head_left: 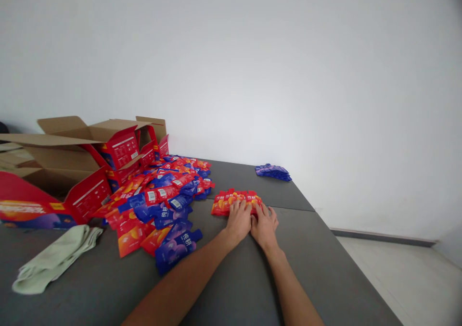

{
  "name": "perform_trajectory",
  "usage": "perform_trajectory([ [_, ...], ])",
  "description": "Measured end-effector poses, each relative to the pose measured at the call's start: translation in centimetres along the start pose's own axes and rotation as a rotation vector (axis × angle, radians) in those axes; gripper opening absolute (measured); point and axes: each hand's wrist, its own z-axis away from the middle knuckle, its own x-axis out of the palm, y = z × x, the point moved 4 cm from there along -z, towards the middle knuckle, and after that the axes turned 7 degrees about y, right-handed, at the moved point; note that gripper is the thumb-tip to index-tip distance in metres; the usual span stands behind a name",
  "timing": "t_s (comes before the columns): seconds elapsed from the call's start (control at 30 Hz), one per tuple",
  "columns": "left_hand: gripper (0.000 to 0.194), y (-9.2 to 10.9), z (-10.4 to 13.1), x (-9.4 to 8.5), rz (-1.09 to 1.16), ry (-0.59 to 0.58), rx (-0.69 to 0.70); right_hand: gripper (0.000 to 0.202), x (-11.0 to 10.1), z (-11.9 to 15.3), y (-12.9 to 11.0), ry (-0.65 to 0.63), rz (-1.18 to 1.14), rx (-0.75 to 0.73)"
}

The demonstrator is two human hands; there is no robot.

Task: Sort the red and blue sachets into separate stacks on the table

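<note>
A row of overlapping red juice pouches [221, 205] with orange fruit prints lies on the dark grey table, spouts pointing away from me. My left hand [238, 222] rests on the near side of the row, fingers stretched over the pouches. Beside it, my right hand [265, 225] touches the right end of the row with its fingers spread. The two hands nearly meet at the thumbs. My fingers cover the lower edges of several pouches.
A loose heap of red and blue pouches [173, 203] spreads to the left. Behind it stand open red cardboard boxes [90, 196]. A folded pale green cloth [57, 256] lies at front left. A stack of blue pouches [273, 172] sits near the far right table edge.
</note>
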Motion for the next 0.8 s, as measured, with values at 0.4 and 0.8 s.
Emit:
perform_trajectory([
  [0.4, 0.038, -5.1, 3.3, -6.2, -0.087, 0.088, -0.099, 0.042, 1.0, 1.1, -8.2, -0.005, -0.110, -0.150],
  [0.8, 0.039, -13.8, 7.0, -12.1, -0.273, 0.186, -0.222, 0.037, 5.6, 2.4, -18.7, -0.077, -0.334, -0.292],
])
